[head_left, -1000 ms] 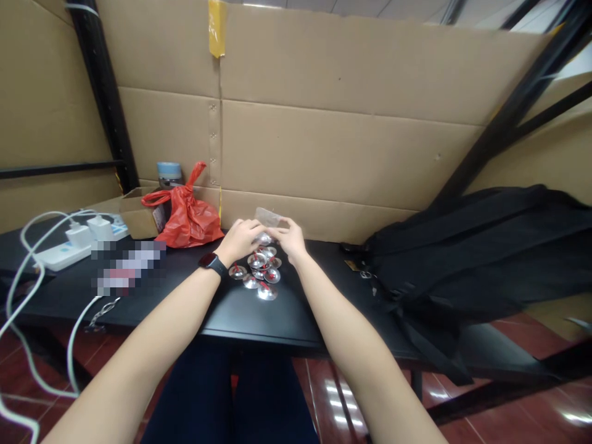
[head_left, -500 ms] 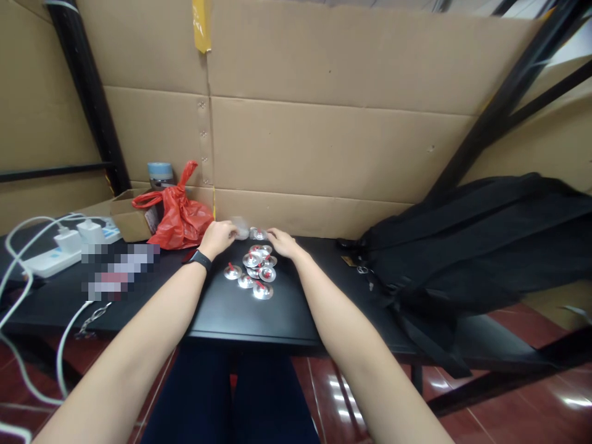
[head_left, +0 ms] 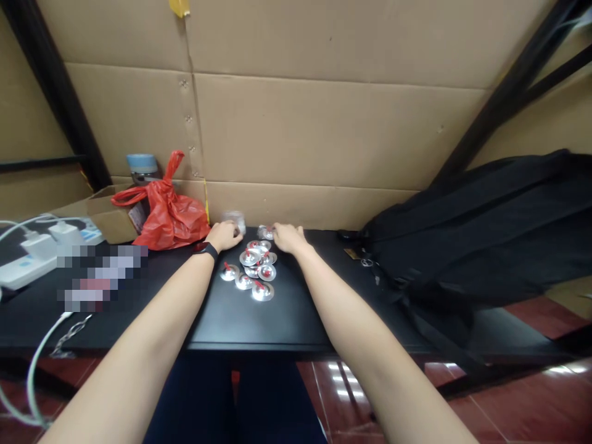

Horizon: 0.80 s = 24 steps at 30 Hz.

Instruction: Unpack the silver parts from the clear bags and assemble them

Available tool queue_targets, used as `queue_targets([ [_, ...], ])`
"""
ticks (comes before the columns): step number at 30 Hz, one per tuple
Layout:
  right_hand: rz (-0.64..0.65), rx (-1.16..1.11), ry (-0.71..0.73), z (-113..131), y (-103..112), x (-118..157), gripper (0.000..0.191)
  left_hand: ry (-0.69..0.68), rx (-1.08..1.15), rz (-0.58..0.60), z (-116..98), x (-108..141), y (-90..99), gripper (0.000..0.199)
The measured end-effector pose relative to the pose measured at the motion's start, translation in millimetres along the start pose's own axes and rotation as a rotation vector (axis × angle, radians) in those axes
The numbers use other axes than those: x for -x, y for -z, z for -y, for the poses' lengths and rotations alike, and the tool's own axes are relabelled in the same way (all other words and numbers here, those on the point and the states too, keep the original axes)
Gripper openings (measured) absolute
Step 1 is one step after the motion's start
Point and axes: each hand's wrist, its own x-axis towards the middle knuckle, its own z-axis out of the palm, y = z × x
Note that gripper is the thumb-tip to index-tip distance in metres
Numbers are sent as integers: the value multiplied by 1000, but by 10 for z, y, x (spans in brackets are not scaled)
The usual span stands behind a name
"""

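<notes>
Several small silver finger cymbals (head_left: 263,291) with red straps lie in a loose cluster on the black table (head_left: 259,324). Behind them, my left hand (head_left: 225,235), wearing a dark wrist band, has its fingers curled at a clear plastic bag (head_left: 235,217) by the cardboard wall. My right hand (head_left: 288,238) is closed at the edge of a wrapped pair of cymbals (head_left: 265,232) at the back of the table. Its fingertips are partly hidden by the hand itself.
A red plastic bag (head_left: 172,216), an open cardboard box (head_left: 112,213) and a blue-lidded jar (head_left: 142,163) stand at the left. Farther left is a white power strip (head_left: 28,268) with cables. A black backpack (head_left: 481,228) lies on the right, keys (head_left: 367,263) beside it.
My left hand has lowered the clear bag to the table by the wall. My right hand stays by the wrapped cymbals. The view has tilted and shifted slightly; the cymbal cluster lies as before.
</notes>
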Motion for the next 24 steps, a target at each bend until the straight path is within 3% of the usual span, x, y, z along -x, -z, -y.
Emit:
queue_targets([
  [4,15,-50,106,-78,-69,-15,41,5,13,18,-13,81,11,36],
  [7,8,-75,64,-125,-127,-25,41,25,37,9,-27,145,32,37],
  [10,-92,-163,-24,-196,-167,-30,31,12,67,-31,-26,214,62,41],
  [15,-367,-535,-96,-332,-157,-14,16,-18,174,-107,2,330,112,47],
  [19,-487,-953,-63,-286,-3,48,28,56,432,-191,19,373,151,32],
  [21,-467,-1104,-9,-187,98,100,36,97,644,-194,4,379,179,33],
  [24,-390,-1156,84,15,206,188,39,85,968,-140,-81,388,228,45],
])
